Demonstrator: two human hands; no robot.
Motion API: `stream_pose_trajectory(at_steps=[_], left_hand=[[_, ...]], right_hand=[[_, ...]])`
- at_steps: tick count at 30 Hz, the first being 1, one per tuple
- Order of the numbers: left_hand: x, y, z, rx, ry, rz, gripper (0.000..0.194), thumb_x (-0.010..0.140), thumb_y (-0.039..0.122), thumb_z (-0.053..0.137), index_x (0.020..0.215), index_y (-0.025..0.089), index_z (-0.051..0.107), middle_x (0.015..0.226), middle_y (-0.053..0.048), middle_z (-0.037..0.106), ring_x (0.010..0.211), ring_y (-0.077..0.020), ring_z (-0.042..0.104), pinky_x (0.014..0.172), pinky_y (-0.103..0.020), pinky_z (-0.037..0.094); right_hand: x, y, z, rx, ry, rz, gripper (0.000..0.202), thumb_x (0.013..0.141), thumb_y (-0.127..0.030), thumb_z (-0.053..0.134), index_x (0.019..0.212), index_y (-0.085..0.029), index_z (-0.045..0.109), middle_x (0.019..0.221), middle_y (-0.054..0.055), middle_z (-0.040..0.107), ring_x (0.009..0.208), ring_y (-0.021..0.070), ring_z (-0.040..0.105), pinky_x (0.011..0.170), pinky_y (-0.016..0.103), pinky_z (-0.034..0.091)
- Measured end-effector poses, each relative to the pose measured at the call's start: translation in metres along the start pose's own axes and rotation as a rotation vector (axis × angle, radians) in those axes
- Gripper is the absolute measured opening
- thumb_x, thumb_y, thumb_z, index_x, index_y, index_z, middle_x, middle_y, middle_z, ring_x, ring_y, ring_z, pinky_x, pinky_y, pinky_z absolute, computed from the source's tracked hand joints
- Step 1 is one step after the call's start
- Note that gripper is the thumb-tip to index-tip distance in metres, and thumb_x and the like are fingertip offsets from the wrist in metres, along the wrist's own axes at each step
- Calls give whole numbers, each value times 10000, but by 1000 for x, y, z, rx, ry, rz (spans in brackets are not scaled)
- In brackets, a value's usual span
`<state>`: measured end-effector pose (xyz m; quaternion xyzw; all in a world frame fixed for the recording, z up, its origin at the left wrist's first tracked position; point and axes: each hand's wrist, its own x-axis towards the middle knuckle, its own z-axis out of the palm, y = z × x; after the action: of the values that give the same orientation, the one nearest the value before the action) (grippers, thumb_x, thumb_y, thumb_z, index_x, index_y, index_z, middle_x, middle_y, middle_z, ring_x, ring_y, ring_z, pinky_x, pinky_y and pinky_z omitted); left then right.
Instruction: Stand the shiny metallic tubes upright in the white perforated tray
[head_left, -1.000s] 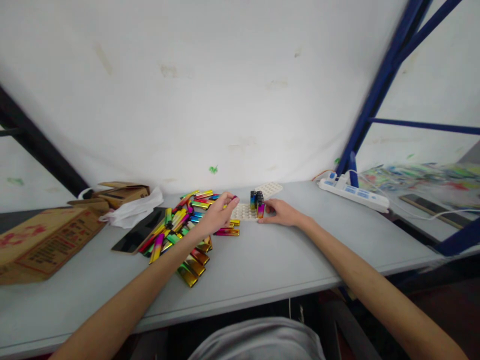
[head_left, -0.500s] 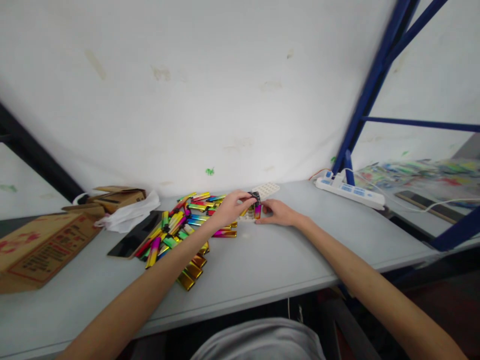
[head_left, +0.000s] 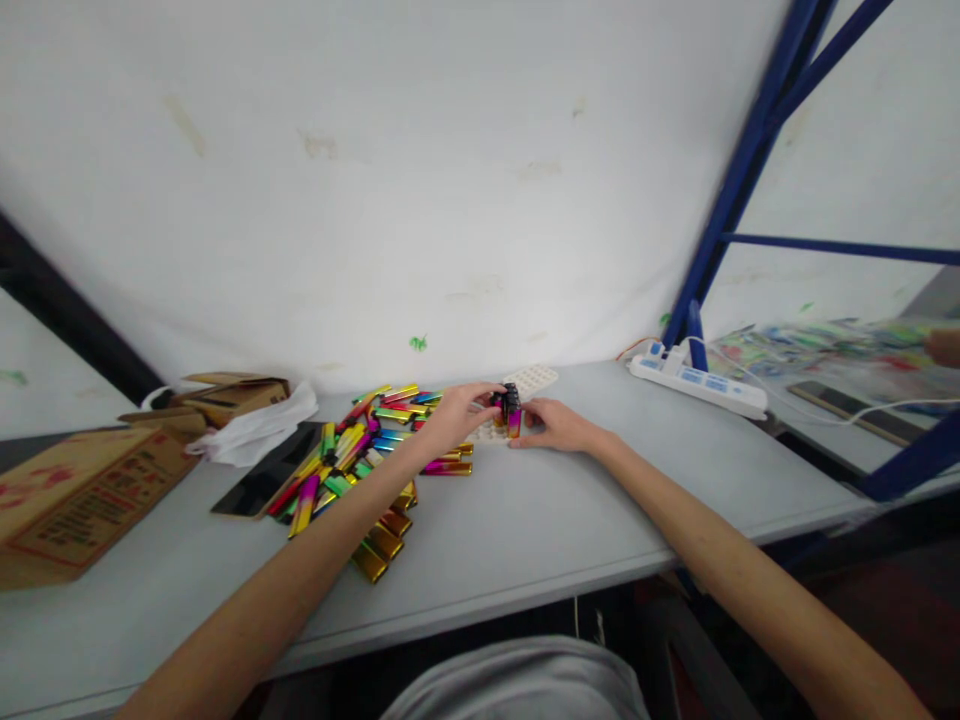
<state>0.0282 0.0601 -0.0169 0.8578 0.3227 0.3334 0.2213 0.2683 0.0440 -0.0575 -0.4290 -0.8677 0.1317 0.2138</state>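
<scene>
Shiny lighters with black tops (head_left: 514, 422) stand upright on a white tray with holes (head_left: 489, 432), between my two hands. My left hand (head_left: 466, 412) is closed on a lighter at the left side of the upright ones, partly hidden by its fingers. From the right, my right hand (head_left: 547, 425) touches the standing lighters, its thumb and fingers apart around their side. A second pale tray with holes (head_left: 534, 379) lies behind. Left of my left hand spreads a loose pile of colourful metallic lighters (head_left: 307, 503), partly covered by my left forearm.
Cardboard boxes (head_left: 90, 495), a white plastic bag (head_left: 259, 430) and a dark flat panel (head_left: 266, 475) lie at the left. A power strip (head_left: 697, 385) with cables is at the right, near a blue frame (head_left: 739, 170). Part of another person's hand (head_left: 943, 347) shows at the right edge.
My left hand has moved slightly left and lower, and more black tops show between my hands. My right hand has barely moved. Another person's hand has appeared at the right edge.
</scene>
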Motion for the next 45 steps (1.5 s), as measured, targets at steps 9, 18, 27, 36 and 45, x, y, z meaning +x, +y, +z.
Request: stream_pose_trajectory(at_steps=[9, 18, 27, 36, 45], left_hand=[[-13, 3, -21, 89, 23, -63, 353, 883, 352, 670, 1208, 220, 629, 927, -33, 762, 757, -169, 722, 740, -285, 579], [-56, -11, -81, 228, -252, -95, 249, 800, 431, 702, 879, 219, 807, 887, -57, 790, 806, -216, 701, 735, -263, 521], [-84, -41, -126, 288, -72, -290, 260, 741, 474, 729, 821, 245, 823, 820, -44, 793, 703, -217, 666, 649, -250, 493], [-67, -33, -71, 308, -191, -68, 271, 860, 462, 668, 907, 248, 826, 946, -85, 750, 942, -261, 650, 900, -344, 461], [-69, -31, -72, 232, -173, -96, 250, 802, 450, 739, 875, 216, 786, 991, -97, 709, 968, -270, 643, 919, -391, 483]], right_hand=[[-2, -2, -2, 8, -1, 10, 634, 834, -598, 732, 1239, -116, 660, 921, 82, 669, 761, 196, 564, 705, 293, 419], [-2, -1, -1, -2, -6, 20, 637, 827, -621, 727, 1191, -102, 661, 931, 95, 675, 773, 207, 575, 697, 297, 426], [-3, -1, -4, 19, -11, 39, 600, 811, -614, 741, 1137, -115, 677, 899, 78, 661, 737, 192, 550, 663, 285, 407], [-5, -5, -6, 19, -16, 49, 564, 816, -616, 730, 1087, -124, 681, 839, 50, 642, 702, 177, 521, 644, 278, 389], [-5, -7, -7, 31, -19, 50, 570, 815, -607, 734, 1117, -127, 675, 841, 49, 642, 706, 177, 524, 643, 275, 391]])
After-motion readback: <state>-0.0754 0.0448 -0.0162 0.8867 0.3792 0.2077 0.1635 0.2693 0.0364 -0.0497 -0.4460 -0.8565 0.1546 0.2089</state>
